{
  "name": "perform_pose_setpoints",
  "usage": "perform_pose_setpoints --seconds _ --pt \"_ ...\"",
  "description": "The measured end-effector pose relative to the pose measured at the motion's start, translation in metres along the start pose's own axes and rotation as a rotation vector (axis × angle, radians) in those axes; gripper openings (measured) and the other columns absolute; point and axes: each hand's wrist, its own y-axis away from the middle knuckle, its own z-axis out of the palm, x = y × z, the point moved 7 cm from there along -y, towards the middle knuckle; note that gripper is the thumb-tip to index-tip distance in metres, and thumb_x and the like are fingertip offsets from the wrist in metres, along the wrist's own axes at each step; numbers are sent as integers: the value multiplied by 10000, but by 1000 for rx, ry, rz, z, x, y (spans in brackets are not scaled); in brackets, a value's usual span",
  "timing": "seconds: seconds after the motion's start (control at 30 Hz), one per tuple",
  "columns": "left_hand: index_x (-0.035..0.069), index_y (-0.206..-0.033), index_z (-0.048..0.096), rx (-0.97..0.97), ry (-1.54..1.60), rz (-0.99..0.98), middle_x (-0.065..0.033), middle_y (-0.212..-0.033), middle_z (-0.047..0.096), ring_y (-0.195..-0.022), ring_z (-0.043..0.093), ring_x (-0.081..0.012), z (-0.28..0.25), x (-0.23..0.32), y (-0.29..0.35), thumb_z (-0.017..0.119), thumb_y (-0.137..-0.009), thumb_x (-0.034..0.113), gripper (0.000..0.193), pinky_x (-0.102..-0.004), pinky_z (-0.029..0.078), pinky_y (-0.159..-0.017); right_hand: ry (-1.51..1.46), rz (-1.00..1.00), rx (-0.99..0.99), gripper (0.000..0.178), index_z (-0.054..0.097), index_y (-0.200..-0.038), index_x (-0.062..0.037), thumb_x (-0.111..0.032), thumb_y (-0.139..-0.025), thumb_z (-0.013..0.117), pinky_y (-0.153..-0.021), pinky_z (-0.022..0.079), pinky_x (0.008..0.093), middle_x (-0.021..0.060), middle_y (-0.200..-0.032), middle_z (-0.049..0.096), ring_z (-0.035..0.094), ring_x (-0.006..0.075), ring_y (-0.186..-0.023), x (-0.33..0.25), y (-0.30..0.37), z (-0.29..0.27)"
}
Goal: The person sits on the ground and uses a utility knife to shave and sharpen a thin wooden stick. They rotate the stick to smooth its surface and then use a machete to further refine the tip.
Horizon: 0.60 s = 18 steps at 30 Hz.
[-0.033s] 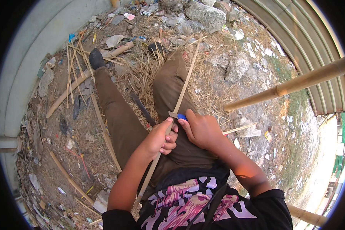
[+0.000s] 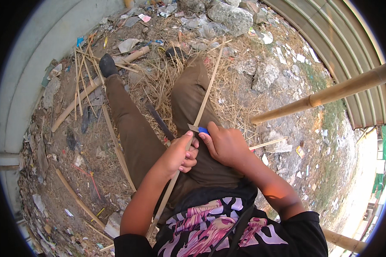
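Observation:
A long, thin bamboo strip [image 2: 209,91] slants across my lap, its far end beyond my bent right knee. My left hand [image 2: 179,156] is closed round the strip near its middle. In my right hand [image 2: 225,144] is a utility knife [image 2: 203,129] with a blue handle; its short blade lies against the strip just beyond my left thumb. Most of the handle is hidden in my fist. Between my legs lies a dark, flat blade-like piece [image 2: 159,122], its near end covered by my left hand and leg.
A bamboo pole [image 2: 321,99] juts in from the right. Several thin strips [image 2: 79,81] rest across a bamboo length [image 2: 73,109] near my left foot. Another strip [image 2: 118,147] runs beside my left leg. Straw, litter and rocks [image 2: 230,18] cover the ground, between a wall [image 2: 34,64] and corrugated sheeting [image 2: 330,38].
The far end of the bamboo strip has shifted very slightly to the left. Both hands and the knife stay practically where they were.

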Motion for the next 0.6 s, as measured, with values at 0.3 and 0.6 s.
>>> perform_pose_setpoints --seconds 0.3,0.6 --pt "136 -930 429 341 -467 270 57 -611 342 -430 258 -44 -19 0 -3 359 -1093 490 397 -247 192 -379 103 -27 -23 425 531 -861 -51 -439 -1036 535 -464 503 449 140 -582 616 652 356 -520 -4 -3 5" --pt "122 -919 436 453 -524 349 46 -607 351 -435 289 -57 -27 -17 9 358 -1105 460 394 -255 228 -389 153 -11 -25 432 528 -871 -61 -465 -1025 539 -470 499 449 145 -646 639 657 347 -542 -9 1 11"
